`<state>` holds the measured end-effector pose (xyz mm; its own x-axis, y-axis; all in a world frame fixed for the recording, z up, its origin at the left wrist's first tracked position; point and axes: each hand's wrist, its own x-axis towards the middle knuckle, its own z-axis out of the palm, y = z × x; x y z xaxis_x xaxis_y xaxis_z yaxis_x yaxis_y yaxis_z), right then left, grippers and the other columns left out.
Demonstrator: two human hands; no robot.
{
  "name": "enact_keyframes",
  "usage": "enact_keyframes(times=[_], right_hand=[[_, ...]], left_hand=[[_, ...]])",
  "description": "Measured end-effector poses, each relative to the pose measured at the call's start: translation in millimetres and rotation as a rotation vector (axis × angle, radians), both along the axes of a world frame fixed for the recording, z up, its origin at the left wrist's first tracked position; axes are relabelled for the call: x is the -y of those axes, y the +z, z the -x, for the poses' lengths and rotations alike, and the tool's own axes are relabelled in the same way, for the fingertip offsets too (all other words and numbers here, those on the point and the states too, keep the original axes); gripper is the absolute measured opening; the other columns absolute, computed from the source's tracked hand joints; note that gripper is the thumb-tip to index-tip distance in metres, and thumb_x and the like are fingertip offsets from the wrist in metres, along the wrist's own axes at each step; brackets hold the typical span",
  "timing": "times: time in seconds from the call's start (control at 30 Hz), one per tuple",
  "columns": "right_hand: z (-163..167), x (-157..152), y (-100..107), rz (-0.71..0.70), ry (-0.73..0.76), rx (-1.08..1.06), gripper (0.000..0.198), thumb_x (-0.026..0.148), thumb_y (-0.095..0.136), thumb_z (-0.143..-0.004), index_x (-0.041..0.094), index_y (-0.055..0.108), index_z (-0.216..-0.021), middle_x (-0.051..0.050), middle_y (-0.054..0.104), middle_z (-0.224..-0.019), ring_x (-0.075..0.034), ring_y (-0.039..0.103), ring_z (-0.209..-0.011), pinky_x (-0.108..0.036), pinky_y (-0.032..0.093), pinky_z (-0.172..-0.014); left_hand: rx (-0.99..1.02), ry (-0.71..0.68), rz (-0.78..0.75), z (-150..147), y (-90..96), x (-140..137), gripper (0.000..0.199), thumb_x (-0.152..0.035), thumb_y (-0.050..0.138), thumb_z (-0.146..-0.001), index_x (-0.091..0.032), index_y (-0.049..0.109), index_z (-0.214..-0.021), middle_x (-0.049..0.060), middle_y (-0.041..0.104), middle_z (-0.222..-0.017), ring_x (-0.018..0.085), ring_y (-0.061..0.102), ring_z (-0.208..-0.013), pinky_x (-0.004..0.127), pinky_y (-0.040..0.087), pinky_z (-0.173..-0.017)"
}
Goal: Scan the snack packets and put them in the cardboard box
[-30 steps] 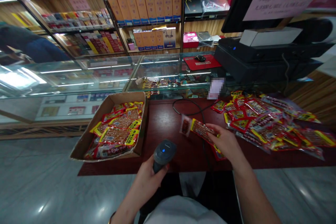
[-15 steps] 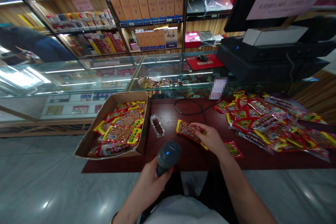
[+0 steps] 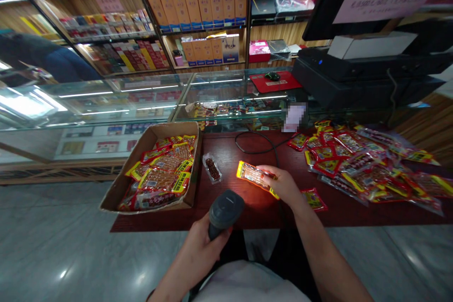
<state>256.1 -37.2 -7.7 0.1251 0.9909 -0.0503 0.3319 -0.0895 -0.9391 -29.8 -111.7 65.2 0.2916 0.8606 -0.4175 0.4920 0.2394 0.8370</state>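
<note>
The left hand (image 3: pixel 203 243) is wrapped round the grip of the scanner (image 3: pixel 226 208), and at two o'clock from it the right hand (image 3: pixel 285 186) pinches the packet (image 3: pixel 251 173), glowing in the light, between thumb and fingers. From that packet, on the desk (image 3: pixel 155 222), a red sachet (image 3: pixel 314 200) lies at four o'clock, a clear sachet (image 3: pixel 212 170) at nine, the full box (image 3: pixel 195 179) beyond it, and a pile (image 3: pixel 354 160) at three.

"Where's there room?"

"On the far side of my right hand (image 3: pixel 278 184), bare tabletop (image 3: pixel 223 144), though the black cable (image 3: pixel 253 153) loops over it."

"Leftward?"

"A gap, then the clear packet (image 3: pixel 212 170), then the carton (image 3: pixel 196 177). The scanner (image 3: pixel 226 210) blocks me near left."

"Right?"

"One red packet (image 3: pixel 315 199), then the heap (image 3: pixel 357 165)."
</note>
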Motion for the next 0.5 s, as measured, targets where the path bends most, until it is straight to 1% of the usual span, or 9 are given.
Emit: enact_keyframes(times=[0.2, 0.27, 0.37, 0.43, 0.5], right_hand=[[1, 0, 0, 0.004, 0.025, 0.021, 0.04, 0.028, 0.062, -0.08, 0.025, 0.08, -0.116, -0.004, 0.08, -0.12, -0.024, 0.075, -0.111, -0.037, 0.055, -0.101], [3, 0, 2, 0.007, 0.027, 0.005, 0.04, 0.029, 0.062, -0.079, 0.024, 0.08, -0.115, -0.005, 0.081, -0.12, -0.024, 0.075, -0.11, -0.037, 0.056, -0.1], [6, 1, 6, 0.011, 0.023, -0.039, 0.042, 0.029, 0.062, -0.076, 0.022, 0.08, -0.113, -0.006, 0.082, -0.114, -0.025, 0.076, -0.104, -0.038, 0.058, -0.095], [7, 2, 7, 0.021, 0.009, -0.057, 0.041, 0.029, 0.063, -0.075, 0.022, 0.081, -0.111, -0.006, 0.082, -0.111, -0.026, 0.077, -0.101, -0.038, 0.06, -0.092], [7, 3, 8, 0.027, -0.014, -0.06, 0.039, 0.031, 0.065, -0.075, 0.023, 0.081, -0.109, -0.006, 0.082, -0.11, -0.027, 0.077, -0.101, -0.04, 0.06, -0.092]], left_hand=[[0.03, 0.004, 0.011, -2, -0.5, -3, 0.015, -0.033, 0.061, -0.089, -0.018, 0.061, -0.092, -0.006, 0.055, -0.061, 0.012, 0.053, -0.048, 0.022, 0.039, -0.047], [0.039, 0.009, 0.013, -3, -0.6, -4, 0.015, -0.033, 0.061, -0.089, -0.018, 0.06, -0.092, -0.007, 0.054, -0.059, 0.011, 0.052, -0.047, 0.021, 0.039, -0.046], [0.045, 0.023, 0.022, -4, -3.8, -6, 0.016, -0.034, 0.061, -0.089, -0.018, 0.059, -0.092, -0.008, 0.052, -0.056, 0.011, 0.051, -0.046, 0.021, 0.038, -0.045], [0.064, 0.028, 0.028, -5, -8.5, -8, 0.017, -0.034, 0.061, -0.089, -0.018, 0.06, -0.094, -0.008, 0.053, -0.058, 0.012, 0.051, -0.046, 0.021, 0.039, -0.045], [0.093, 0.038, 0.022, -7, -13.8, -11, 0.018, -0.035, 0.063, -0.089, -0.019, 0.06, -0.095, -0.007, 0.056, -0.06, 0.012, 0.052, -0.046, 0.021, 0.039, -0.045]])
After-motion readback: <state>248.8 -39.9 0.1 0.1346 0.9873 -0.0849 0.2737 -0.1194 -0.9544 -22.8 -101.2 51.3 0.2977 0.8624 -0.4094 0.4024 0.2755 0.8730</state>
